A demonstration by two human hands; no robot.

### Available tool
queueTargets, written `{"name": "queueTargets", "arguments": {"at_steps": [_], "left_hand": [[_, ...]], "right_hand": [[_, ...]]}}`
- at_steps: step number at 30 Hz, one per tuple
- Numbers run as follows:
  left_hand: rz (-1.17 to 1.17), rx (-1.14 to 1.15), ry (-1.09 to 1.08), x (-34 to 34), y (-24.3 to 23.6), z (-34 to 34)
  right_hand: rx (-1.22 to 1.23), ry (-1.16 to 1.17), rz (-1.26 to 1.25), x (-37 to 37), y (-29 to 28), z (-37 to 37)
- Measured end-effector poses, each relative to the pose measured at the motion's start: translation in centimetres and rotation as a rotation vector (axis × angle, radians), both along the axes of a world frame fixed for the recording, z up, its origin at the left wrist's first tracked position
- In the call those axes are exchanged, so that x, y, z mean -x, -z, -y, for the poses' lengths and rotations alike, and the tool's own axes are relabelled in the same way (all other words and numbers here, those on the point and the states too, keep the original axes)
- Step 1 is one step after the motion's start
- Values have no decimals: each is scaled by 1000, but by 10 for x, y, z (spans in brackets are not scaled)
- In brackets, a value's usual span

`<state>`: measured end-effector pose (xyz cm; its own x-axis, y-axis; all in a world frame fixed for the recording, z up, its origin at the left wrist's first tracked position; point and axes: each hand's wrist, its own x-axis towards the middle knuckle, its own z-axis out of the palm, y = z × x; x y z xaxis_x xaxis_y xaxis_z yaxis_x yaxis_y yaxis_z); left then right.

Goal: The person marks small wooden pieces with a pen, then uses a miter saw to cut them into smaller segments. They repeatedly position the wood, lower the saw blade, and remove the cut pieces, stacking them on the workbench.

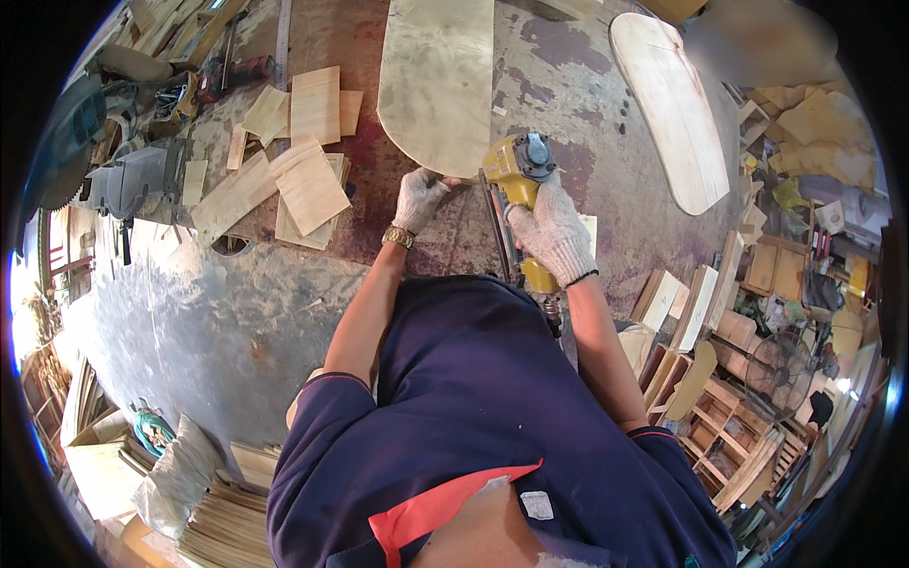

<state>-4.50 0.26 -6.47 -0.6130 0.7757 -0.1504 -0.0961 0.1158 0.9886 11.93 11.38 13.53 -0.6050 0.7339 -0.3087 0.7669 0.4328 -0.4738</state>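
Note:
My right hand (554, 227), in a white knitted glove, is wrapped round the handle of a yellow nail gun (516, 168). The tool stands beside the rounded near end of a long pale wooden board (436, 90), its nose pointing down to the left of my hand. My left hand (421, 199), gloved too and with a gold watch at the wrist, has its fingers closed at that rounded end of the board. Its fingertips reach just under the edge, partly hidden. An air hose fitting (552, 308) shows below the nail gun.
Thin wood offcuts (308, 185) lie in a pile on the worn table (559, 95), left of the board. A second rounded board (672, 114) lies at the right. Power tools (137, 180) stand at the far left. Wooden pieces and a fan (776, 364) are at the right.

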Motion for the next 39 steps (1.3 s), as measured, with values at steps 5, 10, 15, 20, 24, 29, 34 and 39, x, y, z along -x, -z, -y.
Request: {"name": "queueTargets", "arguments": {"at_steps": [5,10,15,20,24,29,34,39], "left_hand": [[-51,49,81,9,-9,4],[8,-30,56,6,-2,3],[82,-103,38,6,9,3],[11,-46,84,9,4,4],[117,18,8,7,-3,9],[-62,232,-177,6,-7,29],[-376,554,-52,-7,-29,77],[-380,688,-2,-47,-55,130]], "right_hand": [[131,64,7,-1,-9,-3],[367,194,-95,6,-37,-3],[385,295,-197,-3,-53,4],[433,340,-343,-21,-48,0],[564,418,-501,-42,-41,-10],[630,558,-584,-83,-22,-25],[334,773,-448,-149,10,-37],[18,815,-373,-225,40,-67]]}}
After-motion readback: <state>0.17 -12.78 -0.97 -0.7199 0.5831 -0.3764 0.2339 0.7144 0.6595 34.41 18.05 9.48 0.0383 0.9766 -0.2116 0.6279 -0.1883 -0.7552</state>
